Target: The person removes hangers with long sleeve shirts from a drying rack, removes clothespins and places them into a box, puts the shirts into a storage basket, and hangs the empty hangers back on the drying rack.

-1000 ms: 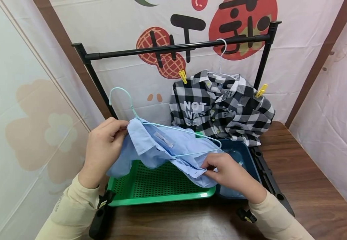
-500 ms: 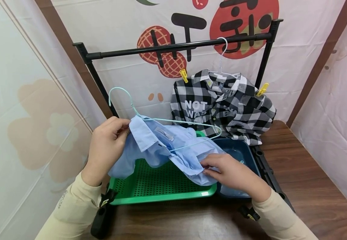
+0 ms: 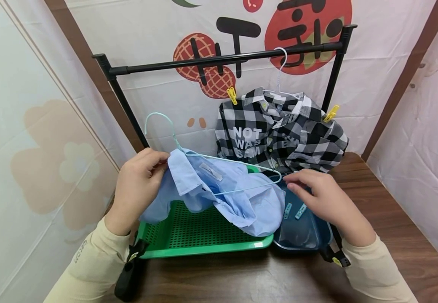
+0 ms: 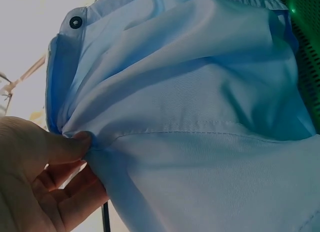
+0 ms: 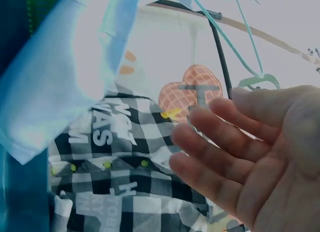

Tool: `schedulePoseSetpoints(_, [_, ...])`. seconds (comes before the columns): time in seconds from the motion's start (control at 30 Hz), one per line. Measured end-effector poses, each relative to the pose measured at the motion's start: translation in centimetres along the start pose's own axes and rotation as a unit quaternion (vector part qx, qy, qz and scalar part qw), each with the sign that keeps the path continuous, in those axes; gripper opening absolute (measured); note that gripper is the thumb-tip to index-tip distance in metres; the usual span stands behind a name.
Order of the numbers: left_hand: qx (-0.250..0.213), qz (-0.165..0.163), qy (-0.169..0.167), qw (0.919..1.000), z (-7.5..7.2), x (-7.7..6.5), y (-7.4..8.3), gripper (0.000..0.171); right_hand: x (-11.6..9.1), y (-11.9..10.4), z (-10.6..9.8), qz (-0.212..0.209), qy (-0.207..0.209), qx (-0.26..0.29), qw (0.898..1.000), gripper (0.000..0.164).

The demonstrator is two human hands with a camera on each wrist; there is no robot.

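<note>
My left hand (image 3: 137, 185) pinches a light blue shirt (image 3: 268, 206) at the shoulder beside its collar. In the left wrist view, thumb and fingers (image 4: 75, 147) grip a fold of the cloth. A mint-green wire hanger (image 3: 238, 161) is partly inside the shirt; its hook (image 3: 160, 114) points up, and its right end lies bare over the cloth. My right hand (image 3: 321, 195) is just right of that end, fingers extended and holding nothing. In the right wrist view the open palm (image 5: 280, 167) shows close to the hanger (image 5: 235, 47); whether they touch I cannot tell.
Under the shirt stands a green perforated basket (image 3: 204, 253). To its right, a dark blue tray (image 3: 302, 235) holds blue clothespins (image 3: 300, 211). On the black rack (image 3: 204, 61) hangs a checked shirt (image 3: 279, 134) with yellow clothespins (image 3: 232, 96) at the shoulders.
My right hand has let go of the shirt's front edge and moved up and right to the hanger's end. The left hand and hanger hook have shifted slightly right. The blue clothespins are now visible.
</note>
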State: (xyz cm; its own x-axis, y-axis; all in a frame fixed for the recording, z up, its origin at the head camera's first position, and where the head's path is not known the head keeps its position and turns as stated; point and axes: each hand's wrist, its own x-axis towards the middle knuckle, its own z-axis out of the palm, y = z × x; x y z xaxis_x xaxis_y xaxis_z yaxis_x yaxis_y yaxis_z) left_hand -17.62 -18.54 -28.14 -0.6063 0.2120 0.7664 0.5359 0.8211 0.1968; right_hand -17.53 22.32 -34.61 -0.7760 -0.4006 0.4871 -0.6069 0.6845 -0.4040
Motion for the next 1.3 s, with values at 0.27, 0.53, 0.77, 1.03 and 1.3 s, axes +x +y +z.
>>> schedulePoseSetpoints(0.27, [0.023,0.024,-0.005,0.9994,0.6,-0.1,0.7,0.014,-0.1,-0.3,-0.5,-0.020,0.109,0.017,0.994,0.022])
schedulePoseSetpoints(0.53, [0.034,0.042,-0.019,0.9983,1.1,-0.4,1.5,0.011,0.0,-1.2,0.3,-0.065,0.097,0.028,0.993,0.027])
schedulePoseSetpoints(0.77, [0.043,0.048,-0.032,0.9974,1.4,-0.3,2.2,0.009,0.2,-1.5,0.7,-0.095,0.092,0.031,0.991,0.027])
schedulePoseSetpoints(1.03, [0.052,0.054,-0.046,0.9961,1.6,-0.1,2.9,0.010,0.1,-1.8,1.0,-0.094,0.078,0.008,0.993,0.025])
schedulePoseSetpoints(1.3, [0.049,0.062,-0.051,0.9956,1.9,-0.2,3.5,0.010,0.0,-2.0,1.7,-0.080,0.067,-0.027,0.994,0.027])
